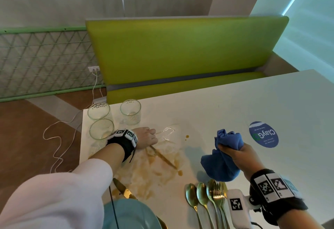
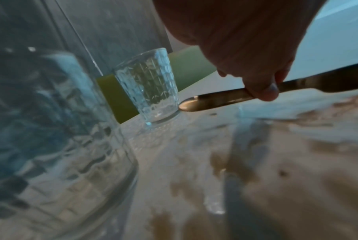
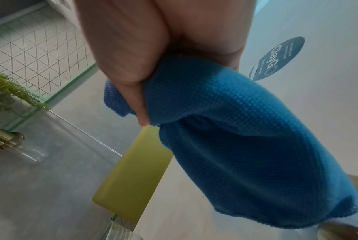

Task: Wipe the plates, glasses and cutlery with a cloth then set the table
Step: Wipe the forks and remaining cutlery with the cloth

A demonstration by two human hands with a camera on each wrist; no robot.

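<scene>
My left hand pinches a gold knife near its handle, low over the white table. The blade points toward me across a brown spill. In the left wrist view the fingers grip the knife, its handle end close to a ribbed glass. Three empty glasses stand at the table's left corner. My right hand holds a bunched blue cloth above the table. Gold spoons and forks lie near the front edge.
A light-blue plate sits at the front edge with a second gold knife beside it. A clear glassy shape lies beyond my left hand. A round blue sticker is on the right. A green bench stands behind the table.
</scene>
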